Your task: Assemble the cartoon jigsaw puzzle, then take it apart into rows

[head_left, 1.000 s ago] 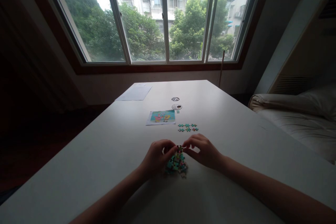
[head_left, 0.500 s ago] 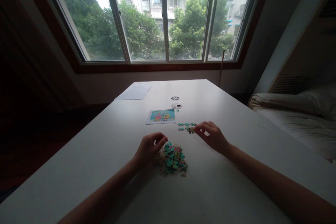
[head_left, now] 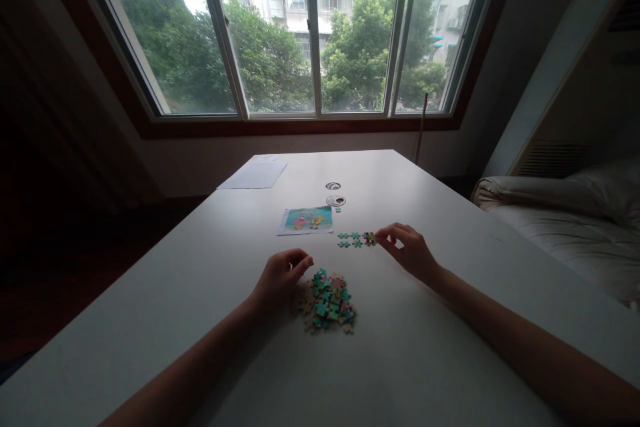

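Observation:
A heap of small, mostly teal puzzle pieces (head_left: pixel 327 302) lies on the white table (head_left: pixel 210 293) in front of me. My left hand (head_left: pixel 280 275) rests just left of the heap, fingers curled loosely, nothing visible in them. My right hand (head_left: pixel 407 250) is stretched forward and pinches a puzzle piece (head_left: pixel 371 238) at the right end of a short row of laid-out teal pieces (head_left: pixel 350 239). A colourful cartoon reference picture (head_left: pixel 306 220) lies flat beyond the row.
Two small round things (head_left: pixel 335 200) sit past the picture, and a sheet of paper (head_left: pixel 255 173) lies at the far left of the table. A big window fills the back wall. A bed with pale bedding (head_left: pixel 565 213) stands to the right.
My right hand left the heap with a piece and carried it forward to the row of laid-out pieces. My left hand drew back slightly to the heap's left side.

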A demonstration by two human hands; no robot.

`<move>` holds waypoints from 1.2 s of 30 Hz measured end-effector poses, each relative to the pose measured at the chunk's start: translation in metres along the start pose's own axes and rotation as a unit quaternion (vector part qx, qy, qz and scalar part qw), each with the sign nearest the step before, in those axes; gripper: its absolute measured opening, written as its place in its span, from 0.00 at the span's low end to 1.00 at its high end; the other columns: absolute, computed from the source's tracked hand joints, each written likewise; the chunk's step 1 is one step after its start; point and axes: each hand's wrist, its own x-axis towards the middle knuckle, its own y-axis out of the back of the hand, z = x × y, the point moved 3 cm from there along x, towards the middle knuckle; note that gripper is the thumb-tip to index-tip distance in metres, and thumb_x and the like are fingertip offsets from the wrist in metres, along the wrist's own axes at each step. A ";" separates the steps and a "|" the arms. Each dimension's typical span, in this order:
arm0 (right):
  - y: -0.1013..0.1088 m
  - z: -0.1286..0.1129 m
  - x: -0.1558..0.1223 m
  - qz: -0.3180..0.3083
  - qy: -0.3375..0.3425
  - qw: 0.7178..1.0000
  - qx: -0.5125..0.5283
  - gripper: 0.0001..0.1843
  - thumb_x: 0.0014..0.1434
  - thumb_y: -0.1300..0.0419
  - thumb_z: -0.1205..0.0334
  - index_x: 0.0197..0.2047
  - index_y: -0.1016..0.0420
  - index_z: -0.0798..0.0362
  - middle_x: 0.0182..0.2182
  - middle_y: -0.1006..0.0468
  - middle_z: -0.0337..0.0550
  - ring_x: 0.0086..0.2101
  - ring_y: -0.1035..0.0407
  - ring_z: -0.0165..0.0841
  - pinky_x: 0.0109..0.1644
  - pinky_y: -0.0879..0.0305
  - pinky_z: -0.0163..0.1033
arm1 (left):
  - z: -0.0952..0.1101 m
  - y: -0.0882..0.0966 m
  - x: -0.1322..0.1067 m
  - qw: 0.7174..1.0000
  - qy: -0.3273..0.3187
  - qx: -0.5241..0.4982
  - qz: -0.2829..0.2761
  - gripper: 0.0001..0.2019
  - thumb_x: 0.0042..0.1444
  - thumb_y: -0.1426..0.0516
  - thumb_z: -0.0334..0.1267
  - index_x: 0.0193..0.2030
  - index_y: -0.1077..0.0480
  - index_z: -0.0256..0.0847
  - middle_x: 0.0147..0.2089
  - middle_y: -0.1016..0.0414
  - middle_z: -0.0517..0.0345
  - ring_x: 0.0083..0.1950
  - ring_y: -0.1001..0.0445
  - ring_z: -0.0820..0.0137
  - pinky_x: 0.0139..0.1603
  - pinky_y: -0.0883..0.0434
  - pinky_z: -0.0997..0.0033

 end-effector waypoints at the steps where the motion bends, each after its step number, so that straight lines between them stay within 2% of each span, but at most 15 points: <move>1: 0.000 0.004 0.001 -0.014 -0.004 1.000 -0.001 0.08 0.57 0.46 0.59 0.33 0.28 0.52 0.29 0.26 0.41 0.25 0.35 0.27 0.33 0.39 0.34 | 0.000 0.000 0.000 1.000 0.000 -0.001 0.000 0.14 0.51 0.47 0.45 0.26 0.30 0.36 0.23 0.32 0.60 0.25 0.35 0.72 0.25 0.38 0.77; 9: -0.003 0.055 -0.002 -0.109 -0.102 0.989 0.001 0.09 0.53 0.44 0.59 0.31 0.26 0.53 0.26 0.26 0.40 0.25 0.35 0.28 0.30 0.39 0.34 | 0.002 0.000 0.000 1.000 0.000 -0.001 -0.005 0.14 0.51 0.48 0.45 0.26 0.30 0.36 0.23 0.32 0.60 0.25 0.35 0.72 0.25 0.38 0.77; 12: -0.004 0.065 -0.004 -0.137 -0.126 0.982 0.009 0.10 0.52 0.44 0.57 0.30 0.26 0.54 0.25 0.26 0.40 0.25 0.36 0.29 0.30 0.39 0.34 | 0.002 0.000 0.000 1.000 -0.001 -0.001 -0.007 0.14 0.51 0.48 0.45 0.27 0.30 0.36 0.23 0.31 0.60 0.25 0.35 0.72 0.26 0.38 0.76; 24: -0.006 0.066 -0.003 -0.160 -0.137 0.977 0.005 0.13 0.51 0.44 0.53 0.29 0.25 0.54 0.24 0.28 0.40 0.25 0.37 0.28 0.29 0.41 0.33 | 0.002 0.001 0.000 1.000 -0.005 0.004 -0.006 0.14 0.51 0.48 0.45 0.26 0.30 0.35 0.22 0.33 0.61 0.24 0.36 0.73 0.25 0.39 0.77; 36: -0.005 0.072 -0.004 -0.170 -0.140 0.975 0.011 0.12 0.50 0.44 0.55 0.31 0.24 0.53 0.25 0.27 0.40 0.26 0.36 0.28 0.30 0.40 0.33 | 0.000 0.000 0.000 1.000 -0.004 0.013 -0.012 0.14 0.52 0.48 0.45 0.27 0.30 0.36 0.23 0.32 0.60 0.25 0.35 0.72 0.26 0.38 0.76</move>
